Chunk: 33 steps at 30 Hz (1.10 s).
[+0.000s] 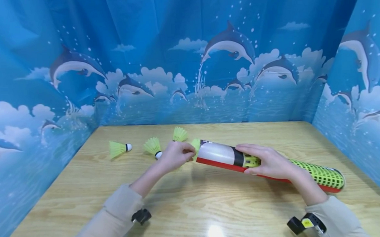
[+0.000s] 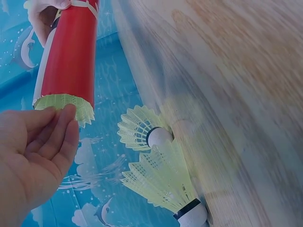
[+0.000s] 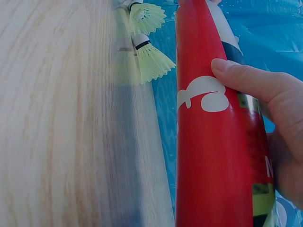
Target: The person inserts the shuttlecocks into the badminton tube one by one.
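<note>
A shuttlecock tube (image 1: pixel 218 153) in red, silver, black and green lies slanted over the table, its open end toward the left. My right hand (image 1: pixel 269 161) grips it around the middle, with the thumb (image 3: pixel 225 66) along the red side. At the open end my left hand (image 1: pixel 175 155) pinches the skirt edge of a yellow shuttlecock (image 2: pixel 85 109) between thumb and fingertips. Only that shuttlecock's skirt sticks out; the rest is hidden inside the tube. Beside the left hand lie two more yellow shuttlecocks, one nearer (image 1: pixel 152 145) and one farther back (image 1: pixel 179 133), partly behind the hand.
Farther left on the wooden table (image 1: pixel 214 206) another yellow shuttlecock (image 1: pixel 118 148) lies on its side, its white cork to the right. A blue curtain (image 1: pixel 172 33) printed with dolphins encloses the table's back and sides. Both wrists wear small black cameras.
</note>
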Motion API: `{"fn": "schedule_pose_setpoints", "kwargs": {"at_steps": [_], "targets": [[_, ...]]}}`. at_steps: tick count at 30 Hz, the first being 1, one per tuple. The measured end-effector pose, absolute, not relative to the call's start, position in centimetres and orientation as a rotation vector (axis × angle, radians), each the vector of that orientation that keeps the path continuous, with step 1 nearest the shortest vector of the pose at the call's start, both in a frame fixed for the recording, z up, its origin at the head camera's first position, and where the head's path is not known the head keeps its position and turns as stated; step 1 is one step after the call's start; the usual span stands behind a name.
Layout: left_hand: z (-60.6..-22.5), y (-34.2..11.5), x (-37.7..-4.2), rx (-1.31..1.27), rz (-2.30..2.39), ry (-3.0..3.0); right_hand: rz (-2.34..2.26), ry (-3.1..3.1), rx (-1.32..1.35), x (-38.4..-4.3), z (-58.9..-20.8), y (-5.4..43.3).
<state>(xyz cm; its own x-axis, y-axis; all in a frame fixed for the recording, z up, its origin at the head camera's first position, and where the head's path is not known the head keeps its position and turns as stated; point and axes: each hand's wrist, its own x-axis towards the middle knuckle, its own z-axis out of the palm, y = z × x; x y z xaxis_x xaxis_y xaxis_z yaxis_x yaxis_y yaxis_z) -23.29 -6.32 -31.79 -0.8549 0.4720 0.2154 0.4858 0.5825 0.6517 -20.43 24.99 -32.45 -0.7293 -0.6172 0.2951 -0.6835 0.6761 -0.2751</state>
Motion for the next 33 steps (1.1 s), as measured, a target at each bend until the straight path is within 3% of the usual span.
{"fn": "schedule_pose_setpoints", "kwargs": {"at_steps": [33], "targets": [[-32.25,-5.41,-23.39,-0.890,-1.083,-2.749,0.576,-2.702,1.071,-20.38,-32.66,25.36]]}}
